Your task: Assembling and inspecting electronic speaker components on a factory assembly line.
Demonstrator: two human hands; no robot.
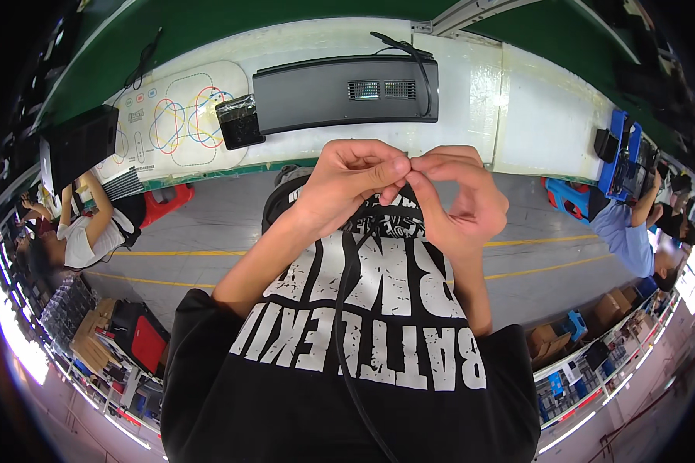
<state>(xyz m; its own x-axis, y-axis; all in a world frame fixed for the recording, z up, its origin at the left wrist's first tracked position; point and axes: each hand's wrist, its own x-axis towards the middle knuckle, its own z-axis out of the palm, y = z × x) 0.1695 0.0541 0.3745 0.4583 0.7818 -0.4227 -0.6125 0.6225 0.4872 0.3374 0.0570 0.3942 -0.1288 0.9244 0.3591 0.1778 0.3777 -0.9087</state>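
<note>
My left hand (pixel 351 179) and my right hand (pixel 465 199) meet at the fingertips in front of my chest, just short of the bench edge. Thumb and forefinger are pinched together on each. Whatever sits between the fingertips is too small to make out. Beyond them on the bench lies a long dark grey casing (pixel 305 96) with two slotted vents near its right end. A black cable (pixel 425 73) with a plug end loops over that right end. Touching the casing's left end is a small glossy black box (pixel 240 123).
The white bench top (pixel 548 100) carries a mat printed with coloured loops (pixel 174 116) at left. A black device (pixel 81 147) stands at the far left. One person (pixel 81 231) works at left beside a red stool (pixel 164 204), another (pixel 625 231) at right near blue bins (pixel 633 158).
</note>
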